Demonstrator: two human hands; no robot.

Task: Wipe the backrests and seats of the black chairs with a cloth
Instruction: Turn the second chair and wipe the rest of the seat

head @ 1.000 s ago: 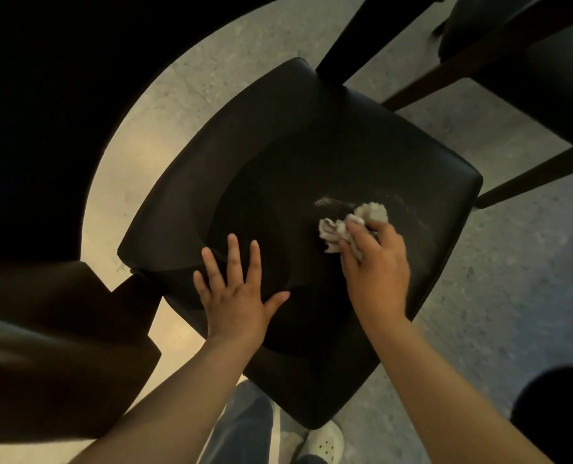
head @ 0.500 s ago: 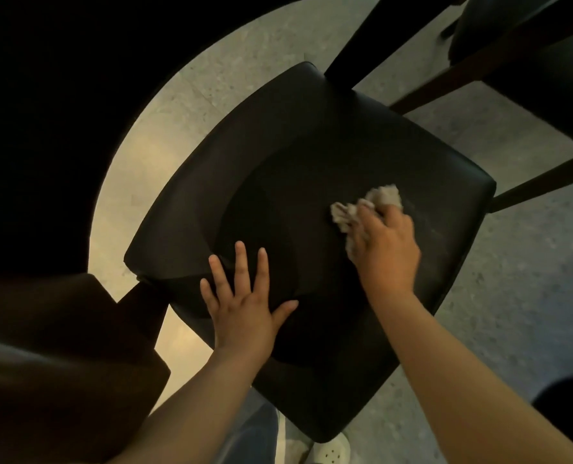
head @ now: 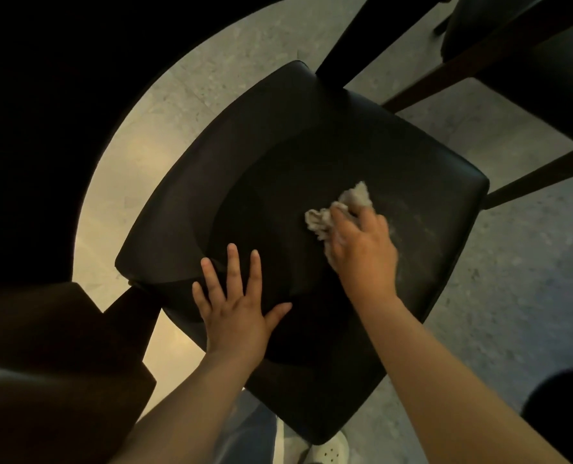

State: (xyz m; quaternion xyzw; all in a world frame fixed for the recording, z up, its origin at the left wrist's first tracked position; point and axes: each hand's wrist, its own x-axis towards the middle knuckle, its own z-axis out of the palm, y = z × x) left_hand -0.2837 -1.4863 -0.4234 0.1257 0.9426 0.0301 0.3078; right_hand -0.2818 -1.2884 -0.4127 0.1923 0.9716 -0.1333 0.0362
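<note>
Speckled grey floor point(head: 512, 296) all around, and the black chair seat point(head: 311, 145) takes up most of the middle, turned so one corner points toward the person. Another dark chair point(head: 546, 78) sits off past the seat's far right edge, with floor showing between the two. There's a brown shape point(head: 44, 363) by the seat's left corner (too dim to say what it is).

The left hand point(head: 234, 316) lies flat on the seat near the left corner, fingers straight and spread, thumb out to the side, holding nothing. The right hand point(head: 362, 249) is toward the right corner, fingers curled down over a crumpled pale cloth point(head: 321, 219) and pressing it onto the seat. The cloth bunches out past the fingertips on the far side and the left. Faint dusty streaks point(head: 412, 229) show on the seat just right of that hand. A white shoe point(head: 328, 450) with little holes peeks out below the near corner.
</note>
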